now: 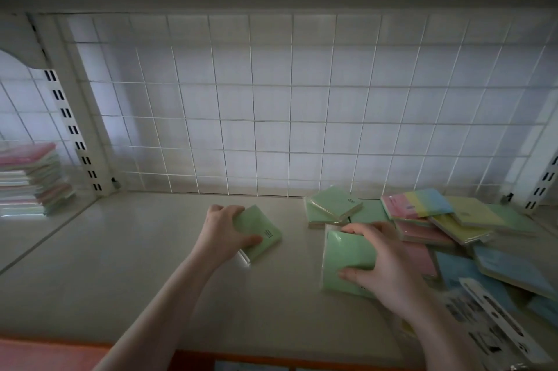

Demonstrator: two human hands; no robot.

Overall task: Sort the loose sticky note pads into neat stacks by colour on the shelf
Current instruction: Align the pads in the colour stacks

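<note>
My left hand (225, 231) grips a wrapped green pad (264, 227) lying flat near the middle of the pale shelf (120, 265). To its right, my right hand (389, 268) holds a larger green pad (341, 256) by its top and bottom edges, tilted up off the shelf. Behind it lie two green pads (333, 204), one leaning on the other. A loose heap at the right holds a striped pink, yellow and blue pad (419, 204), yellow-green pads (483, 215), pink pads (419, 256) and blue pads (510, 265).
A white wire grid (290, 117) closes the back of the shelf. Slotted uprights (72, 129) stand at both sides. Beyond the left upright stands a tall mixed pile of pads (28, 180). A white printed strip (495, 319) lies at the front right. An orange edge (45, 352) runs below the shelf.
</note>
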